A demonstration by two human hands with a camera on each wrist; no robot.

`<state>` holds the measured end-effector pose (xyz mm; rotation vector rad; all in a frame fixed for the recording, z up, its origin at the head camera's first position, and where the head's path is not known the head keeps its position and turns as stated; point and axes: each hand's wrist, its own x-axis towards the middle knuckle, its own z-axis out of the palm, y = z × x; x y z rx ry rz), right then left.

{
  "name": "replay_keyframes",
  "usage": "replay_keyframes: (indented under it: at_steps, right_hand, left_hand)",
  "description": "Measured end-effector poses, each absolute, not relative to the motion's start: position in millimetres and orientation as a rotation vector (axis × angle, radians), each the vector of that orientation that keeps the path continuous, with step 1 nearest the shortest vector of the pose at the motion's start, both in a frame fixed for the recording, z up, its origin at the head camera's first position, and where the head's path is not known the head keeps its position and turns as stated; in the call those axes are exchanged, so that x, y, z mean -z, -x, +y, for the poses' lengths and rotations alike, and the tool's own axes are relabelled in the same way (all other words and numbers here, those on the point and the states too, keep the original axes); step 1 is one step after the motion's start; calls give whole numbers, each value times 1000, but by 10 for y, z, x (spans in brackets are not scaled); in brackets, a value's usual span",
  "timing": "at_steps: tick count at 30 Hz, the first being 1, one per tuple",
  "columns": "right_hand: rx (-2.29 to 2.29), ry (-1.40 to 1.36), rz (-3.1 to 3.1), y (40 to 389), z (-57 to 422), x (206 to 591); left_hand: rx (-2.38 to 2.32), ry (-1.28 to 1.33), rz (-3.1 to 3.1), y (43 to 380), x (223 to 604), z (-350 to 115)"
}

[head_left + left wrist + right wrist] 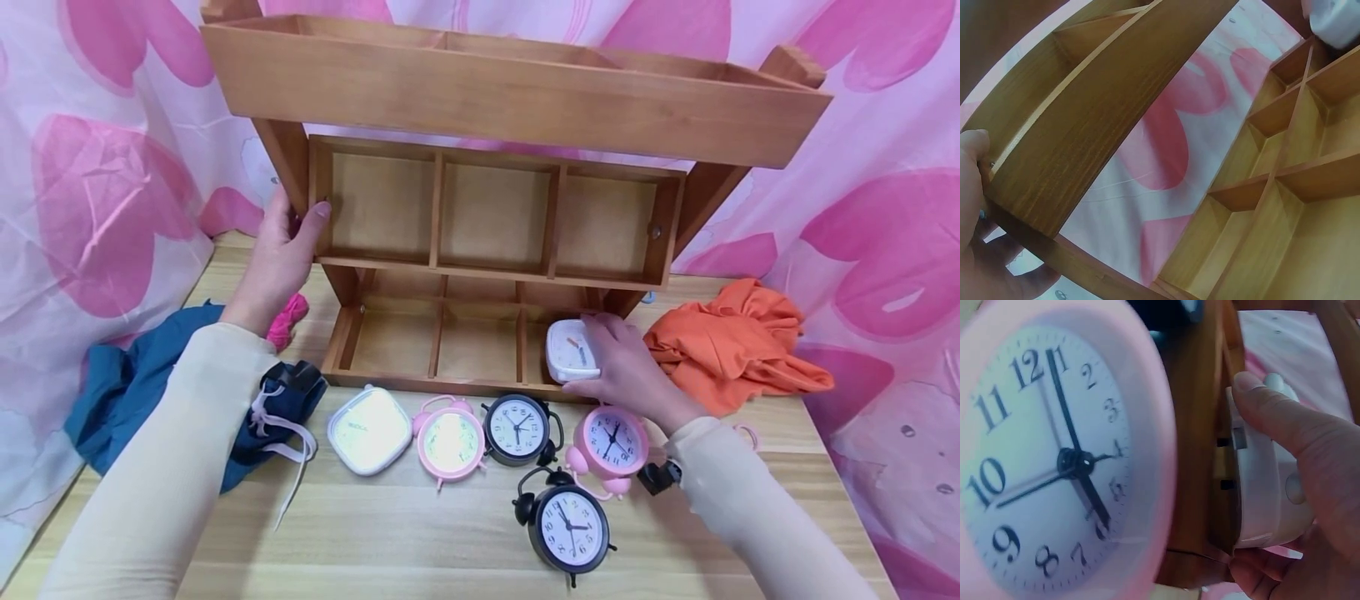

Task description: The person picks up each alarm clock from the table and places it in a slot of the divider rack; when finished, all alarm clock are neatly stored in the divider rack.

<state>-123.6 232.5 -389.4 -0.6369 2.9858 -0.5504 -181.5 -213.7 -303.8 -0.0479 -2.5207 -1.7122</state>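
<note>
A wooden tiered shelf [517, 96] stands on the table, its two lower tiers divided into compartments. My left hand [281, 254] grips the left end of the middle tier, thumb on the front side; the left wrist view shows the same hand [979, 219] around the wood. In my right hand [626, 367] is a white rounded-square alarm clock [572, 350], held at the bottom tier's right compartment. The right wrist view shows the thumb and fingers pinching this white clock [1266, 487] at its edges. Just below that hand is a pink twin-bell alarm clock [613, 442].
Before the shelf lie another white rounded-square clock [370, 431], a pink alarm clock [452, 443], a black alarm clock [517, 429] and a second black one [570, 527]. Blue cloth [123, 392] lies left, orange cloth [738, 346] right. A pink heart-patterned curtain [120, 192] hangs behind.
</note>
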Motion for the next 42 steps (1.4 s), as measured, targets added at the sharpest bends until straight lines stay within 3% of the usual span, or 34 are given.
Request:
replay_keyframes:
  at_steps: [9, 21, 34, 42]
  right_hand:
    - [343, 668, 2880, 1312, 2271, 3949]
    - [491, 669, 2872, 1307, 2387, 3934]
    - [1037, 423, 2970, 640, 2780, 3563]
    - [1122, 336, 2959, 274, 2879, 3784]
  left_hand:
    - [1702, 96, -2490, 1820, 3053, -2137]
    - [1700, 81, -2500, 1839, 3070, -2134]
    - [1705, 90, -2491, 1821, 3053, -2130]
    - [1709, 82, -2490, 1808, 3060, -2124]
